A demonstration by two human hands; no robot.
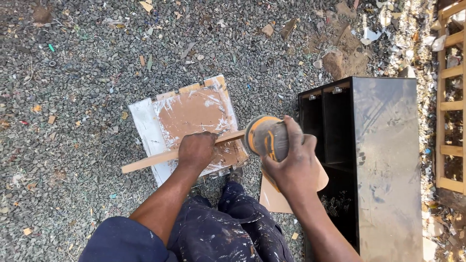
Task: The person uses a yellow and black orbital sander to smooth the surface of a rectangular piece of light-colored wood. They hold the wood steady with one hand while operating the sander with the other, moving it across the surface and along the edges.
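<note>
Left hand [195, 151] fingers clamp the long pale wooden strip [150, 160] on the paint-smeared board [194, 114]; right hand [293, 162] fingers grip the dusty yellow round sander [264, 137], best kept flat on the strip's right end.

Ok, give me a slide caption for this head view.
Left hand pins a wooden strip while right hand grips a sander.

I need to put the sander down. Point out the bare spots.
Open gravel lies left of the paint-smeared board, and more beyond its far edge. It is crowded between the board and the black cabinet, where the right hand holds the sander and the left hand grips the wooden strip.
</note>
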